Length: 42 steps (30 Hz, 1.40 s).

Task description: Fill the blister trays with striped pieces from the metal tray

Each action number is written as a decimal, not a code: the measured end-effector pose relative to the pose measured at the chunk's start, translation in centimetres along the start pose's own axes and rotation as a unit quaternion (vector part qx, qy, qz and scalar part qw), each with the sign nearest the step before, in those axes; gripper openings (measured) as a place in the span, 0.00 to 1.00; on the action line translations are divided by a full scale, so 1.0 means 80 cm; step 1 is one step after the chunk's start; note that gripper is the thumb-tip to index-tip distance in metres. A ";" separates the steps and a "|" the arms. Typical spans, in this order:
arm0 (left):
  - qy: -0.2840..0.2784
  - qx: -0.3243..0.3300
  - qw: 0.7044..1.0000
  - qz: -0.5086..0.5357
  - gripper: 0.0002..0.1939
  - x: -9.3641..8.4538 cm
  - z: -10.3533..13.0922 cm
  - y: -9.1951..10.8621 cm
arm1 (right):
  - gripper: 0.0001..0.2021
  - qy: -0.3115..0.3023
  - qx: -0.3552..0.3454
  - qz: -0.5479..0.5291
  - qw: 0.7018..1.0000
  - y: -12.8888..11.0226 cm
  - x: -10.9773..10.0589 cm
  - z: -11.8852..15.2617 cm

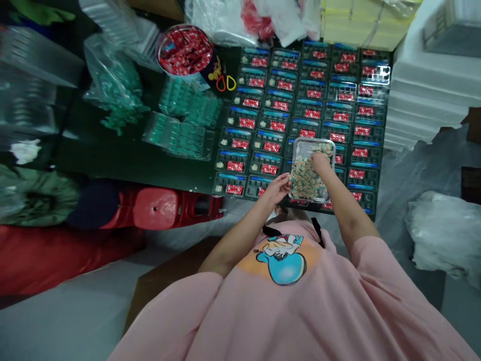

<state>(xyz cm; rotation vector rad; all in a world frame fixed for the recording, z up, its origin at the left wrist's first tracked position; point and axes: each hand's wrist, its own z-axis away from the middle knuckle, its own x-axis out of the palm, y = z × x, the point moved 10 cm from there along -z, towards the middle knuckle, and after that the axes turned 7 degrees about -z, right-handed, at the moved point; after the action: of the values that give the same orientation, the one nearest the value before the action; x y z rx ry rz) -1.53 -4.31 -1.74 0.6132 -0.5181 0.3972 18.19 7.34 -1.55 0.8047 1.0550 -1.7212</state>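
A clear plastic container (295,150) filled with small pale pieces (306,178) with green and orange marks stands on the packed trays at the table's front. My right hand (320,163) reaches into it from the right, fingers curled down among the pieces; what they grip is hidden. At the container's left side, my left hand (278,189) has thumb and fingertips pinched together, and anything between them is too small to make out. Rows of black trays (263,180) lie around and under the container. Many hold a blue stick-like item (238,131) and a red patterned packet (247,123).
A round tub (160,52) of red packets stands at the back, beside scissors (226,82) with red and yellow handles. Left of the trays lie green plastic packs (180,133) and a bag (112,75) of green pieces. A red stool (156,208) stands by the front edge.
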 end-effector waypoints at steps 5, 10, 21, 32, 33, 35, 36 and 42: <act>-0.015 0.002 1.000 0.021 0.13 0.015 -0.012 -0.002 | 0.11 0.063 -0.034 -0.132 0.989 -0.005 -0.014 0.020; -0.002 0.018 1.000 0.005 0.14 0.034 -0.033 -0.010 | 0.11 0.023 -0.067 -0.428 0.901 -0.008 0.008 0.056; 0.063 0.059 0.995 -0.045 0.14 0.050 -0.068 -0.029 | 0.16 -0.051 -0.049 -0.589 0.805 0.008 0.034 0.080; 0.098 0.078 0.992 -0.033 0.14 0.048 -0.057 -0.033 | 0.17 -0.084 -0.027 -0.578 0.811 0.013 0.046 0.089; 0.101 0.081 0.991 -0.033 0.14 0.046 -0.053 -0.032 | 0.17 -0.088 -0.027 -0.576 0.812 0.010 0.047 0.091; 0.108 0.091 0.989 -0.037 0.13 0.041 -0.045 -0.028 | 0.17 -0.097 -0.031 -0.571 0.814 0.001 0.050 0.095; 0.111 0.098 0.988 -0.040 0.13 0.037 -0.040 -0.025 | 0.18 -0.101 -0.036 -0.569 0.816 -0.004 0.051 0.097; 0.204 0.142 0.966 -0.076 0.14 -0.059 0.019 0.013 | 0.18 -0.122 -0.071 -0.528 0.838 -0.034 0.058 0.103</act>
<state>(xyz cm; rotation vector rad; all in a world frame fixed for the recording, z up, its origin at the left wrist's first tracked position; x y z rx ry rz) -6.32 -5.41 -2.91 0.8178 -0.0164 0.4419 13.55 -1.33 -1.33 -0.2096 1.5575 -2.4968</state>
